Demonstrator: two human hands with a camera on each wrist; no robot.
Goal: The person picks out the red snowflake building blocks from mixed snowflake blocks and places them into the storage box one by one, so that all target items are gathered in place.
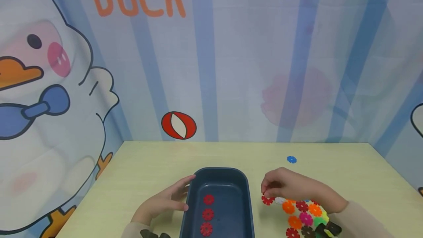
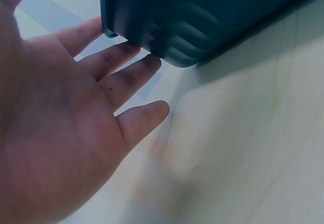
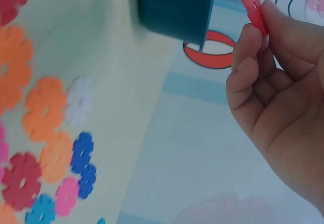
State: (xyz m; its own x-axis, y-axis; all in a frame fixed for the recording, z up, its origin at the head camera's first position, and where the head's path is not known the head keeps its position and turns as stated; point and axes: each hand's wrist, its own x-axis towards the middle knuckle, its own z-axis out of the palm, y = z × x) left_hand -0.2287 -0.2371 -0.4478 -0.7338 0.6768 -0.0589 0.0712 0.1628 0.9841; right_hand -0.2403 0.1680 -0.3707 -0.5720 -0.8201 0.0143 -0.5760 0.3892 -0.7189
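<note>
A dark blue tray (image 1: 228,212) stands on the table, with three red snowflake discs (image 1: 208,214) in a column inside it. My left hand (image 1: 165,200) touches the tray's left side with its fingers spread and fairly straight; in the left wrist view the fingertips meet the tray wall (image 2: 167,27). Just right of the tray, my right hand (image 1: 290,184) pinches a red snowflake disc (image 3: 251,6) between thumb and index finger, raised above the table. Below and beside that hand lies a group of loose snowflake discs (image 1: 295,222) in orange, red, pink, white, green and other colours, partly hidden by the forearm.
A single blue disc (image 1: 291,159) lies apart toward the back of the pale wooden table (image 1: 148,157). Behind the table hangs a printed cloth (image 1: 238,65) with a duck drawing at the left. Strips of table separate the tray from the loose discs.
</note>
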